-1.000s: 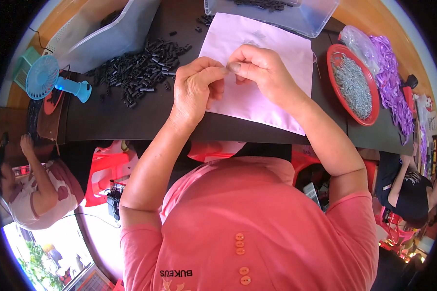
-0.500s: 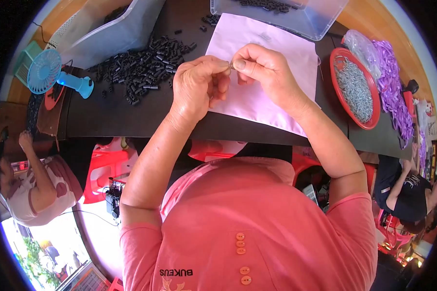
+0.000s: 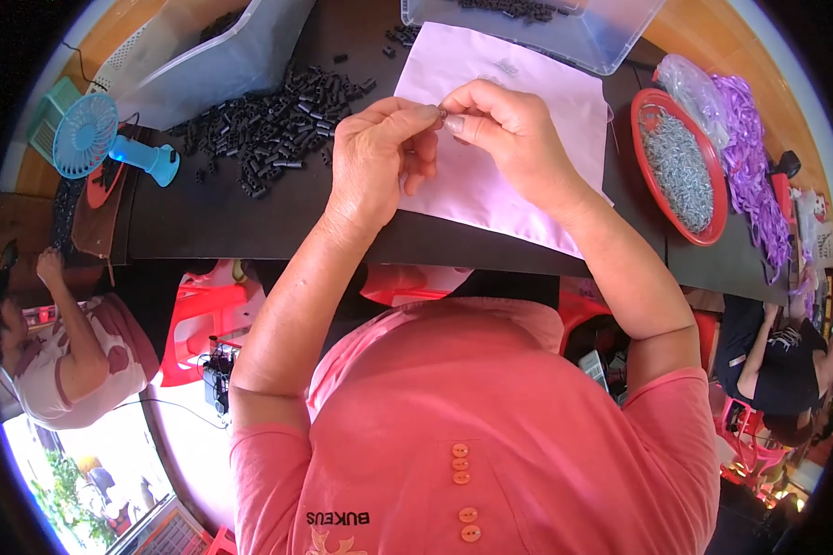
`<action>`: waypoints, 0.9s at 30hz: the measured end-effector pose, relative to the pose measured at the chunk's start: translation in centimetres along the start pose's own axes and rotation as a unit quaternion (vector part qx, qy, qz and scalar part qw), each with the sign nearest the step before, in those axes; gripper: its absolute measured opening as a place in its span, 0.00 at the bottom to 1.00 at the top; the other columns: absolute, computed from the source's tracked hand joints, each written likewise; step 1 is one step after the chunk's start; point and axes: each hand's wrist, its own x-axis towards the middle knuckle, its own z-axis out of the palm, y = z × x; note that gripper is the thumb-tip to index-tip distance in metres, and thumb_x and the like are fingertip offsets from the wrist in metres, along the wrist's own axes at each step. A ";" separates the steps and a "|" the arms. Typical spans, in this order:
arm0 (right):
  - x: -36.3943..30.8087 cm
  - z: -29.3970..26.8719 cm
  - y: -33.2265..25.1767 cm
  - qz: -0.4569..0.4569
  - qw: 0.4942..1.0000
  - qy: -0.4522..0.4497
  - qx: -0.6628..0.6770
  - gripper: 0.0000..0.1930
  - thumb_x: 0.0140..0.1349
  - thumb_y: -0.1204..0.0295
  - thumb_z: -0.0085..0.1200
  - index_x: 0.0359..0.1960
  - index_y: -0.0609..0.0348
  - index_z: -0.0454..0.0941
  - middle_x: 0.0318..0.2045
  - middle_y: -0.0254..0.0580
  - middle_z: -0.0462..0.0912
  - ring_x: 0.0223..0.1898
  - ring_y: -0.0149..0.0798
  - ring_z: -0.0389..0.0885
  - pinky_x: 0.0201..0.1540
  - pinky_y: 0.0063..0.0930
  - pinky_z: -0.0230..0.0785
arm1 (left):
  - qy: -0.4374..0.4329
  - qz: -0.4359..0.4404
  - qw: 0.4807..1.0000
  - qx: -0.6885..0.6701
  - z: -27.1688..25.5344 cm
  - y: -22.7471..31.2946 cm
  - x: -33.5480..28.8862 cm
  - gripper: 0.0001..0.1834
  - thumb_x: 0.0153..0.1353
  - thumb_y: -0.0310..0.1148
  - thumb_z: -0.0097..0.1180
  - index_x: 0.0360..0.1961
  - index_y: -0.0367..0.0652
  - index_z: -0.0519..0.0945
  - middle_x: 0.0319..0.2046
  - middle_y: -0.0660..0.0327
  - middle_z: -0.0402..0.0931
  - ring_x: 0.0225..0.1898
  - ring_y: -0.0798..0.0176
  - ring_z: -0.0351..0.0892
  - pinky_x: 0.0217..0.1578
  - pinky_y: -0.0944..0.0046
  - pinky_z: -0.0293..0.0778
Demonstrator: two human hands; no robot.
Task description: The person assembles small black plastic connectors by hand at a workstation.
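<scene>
My left hand (image 3: 379,157) and my right hand (image 3: 512,134) meet fingertip to fingertip over the pink cloth (image 3: 565,129). Both are closed in a pinch on one tiny metal piece (image 3: 442,116); its exact kind is too small to make out. The other fingers of my left hand curl inward below the pinch. Flat on the dark table, the cloth carries a few small grey metal bits (image 3: 504,67) near its far side. Left of my left hand spreads a loose heap of short black tubular parts (image 3: 282,129).
At right, a red oval basin (image 3: 718,213) holds many thin silver metal pieces, beside purple ribbon (image 3: 745,153) and a clear bag (image 3: 690,88). Clear plastic bins (image 3: 241,79) stand at the back. A blue fan (image 3: 143,159) is at left. People sit at either side.
The pinched fingertips shift very slightly, and my right thumb turns a little against the small piece. Both hands stay over the cloth; the things around them keep their places.
</scene>
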 end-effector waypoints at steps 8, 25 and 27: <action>-0.1 -0.2 -0.2 -0.015 0.999 0.010 -0.043 0.06 0.56 0.77 0.54 0.34 0.64 0.77 0.28 0.48 0.82 0.29 0.43 0.81 0.35 0.31 0.71 | -0.012 0.017 0.999 0.028 0.2 -0.1 -0.2 0.10 0.63 0.32 0.55 0.34 0.33 0.78 0.19 0.59 0.73 0.17 0.67 0.72 0.13 0.72 0.59; -0.2 -0.5 -0.2 -0.014 0.996 0.023 -0.087 0.04 0.54 0.76 0.53 0.31 0.62 0.77 0.25 0.48 0.81 0.27 0.46 0.80 0.32 0.35 0.69 | 0.064 0.260 0.921 0.285 0.7 -0.9 -0.9 0.09 0.53 0.24 0.66 0.34 0.34 0.80 0.26 0.62 0.79 0.26 0.71 0.76 0.30 0.70 0.73; -0.2 -0.4 -0.4 -0.013 0.996 0.018 -0.089 0.04 0.54 0.76 0.53 0.31 0.62 0.77 0.25 0.48 0.81 0.27 0.47 0.80 0.32 0.35 0.69 | 0.056 0.321 0.886 0.329 0.3 -1.3 -0.7 0.06 0.57 0.26 0.63 0.34 0.36 0.81 0.24 0.67 0.78 0.24 0.75 0.73 0.25 0.75 0.68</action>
